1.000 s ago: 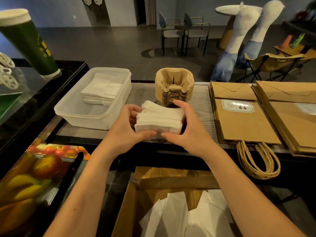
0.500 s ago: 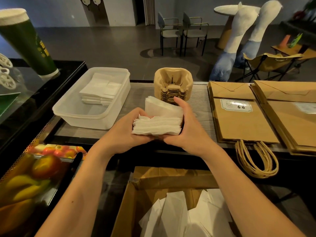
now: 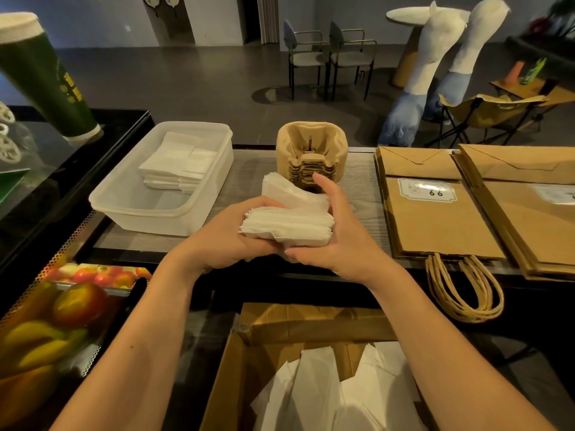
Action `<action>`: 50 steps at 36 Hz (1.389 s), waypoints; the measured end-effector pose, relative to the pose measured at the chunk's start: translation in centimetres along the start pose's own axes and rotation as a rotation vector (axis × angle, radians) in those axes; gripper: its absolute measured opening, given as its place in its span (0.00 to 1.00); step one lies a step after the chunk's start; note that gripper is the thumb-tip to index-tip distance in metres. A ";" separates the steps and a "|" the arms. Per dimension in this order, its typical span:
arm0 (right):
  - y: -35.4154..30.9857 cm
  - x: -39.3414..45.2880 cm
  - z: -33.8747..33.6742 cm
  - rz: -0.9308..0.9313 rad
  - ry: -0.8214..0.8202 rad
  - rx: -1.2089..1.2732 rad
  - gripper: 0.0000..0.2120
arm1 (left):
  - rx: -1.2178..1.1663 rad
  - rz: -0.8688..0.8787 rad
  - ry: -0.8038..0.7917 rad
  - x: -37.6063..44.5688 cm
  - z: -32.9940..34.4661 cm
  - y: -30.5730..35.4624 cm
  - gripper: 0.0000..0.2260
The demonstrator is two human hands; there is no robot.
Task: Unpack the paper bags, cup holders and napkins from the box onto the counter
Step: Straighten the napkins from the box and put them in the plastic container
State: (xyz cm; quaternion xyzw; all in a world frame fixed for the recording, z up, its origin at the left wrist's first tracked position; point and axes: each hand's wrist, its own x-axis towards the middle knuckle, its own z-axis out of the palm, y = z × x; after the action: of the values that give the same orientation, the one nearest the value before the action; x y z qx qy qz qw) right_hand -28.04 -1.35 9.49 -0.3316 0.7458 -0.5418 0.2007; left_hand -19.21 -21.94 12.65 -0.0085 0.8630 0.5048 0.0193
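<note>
The napkins (image 3: 287,225) sit as a thick white stack held above the near edge of the tabletop (image 3: 249,169), between both hands. The upper part of the stack is tipped up and away, fanning open from the lower part. The left hand (image 3: 230,241) cups the stack from below and on its left side, fingers curled under it. The right hand (image 3: 339,241) clasps the right side, thumb along the near bottom edge and forefinger raised against the lifted upper napkins. Both forearms reach forward from the bottom of the view and converge on the stack.

Just beyond the hands stands a nested pile of cup holders (image 3: 312,157). To the left lies a clear tub (image 3: 124,197) with more napkins inside. To the right, flat paper bags (image 3: 435,219) lie in two piles, handles hanging over the near edge. Below the arms is the open box (image 3: 236,368), with white paper in it.
</note>
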 end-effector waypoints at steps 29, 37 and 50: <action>-0.1 0.8 -0.6 0.004 0.057 -0.029 0.52 | -0.260 0.010 0.142 0.6 2.3 -0.5 0.50; -0.3 0.8 -0.2 -0.015 0.094 -0.018 0.49 | -0.329 0.021 0.200 0.5 3.0 -0.6 0.47; -0.1 0.3 0.1 -0.031 0.126 -0.064 0.38 | 0.099 0.020 0.287 -0.1 2.9 -0.3 0.34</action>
State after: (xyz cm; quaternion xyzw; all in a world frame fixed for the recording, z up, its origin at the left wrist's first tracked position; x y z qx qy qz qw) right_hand -28.16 -1.60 9.54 -0.3145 0.7689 -0.5403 0.1342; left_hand -19.07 -19.51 10.96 -0.0709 0.8807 0.4556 -0.1088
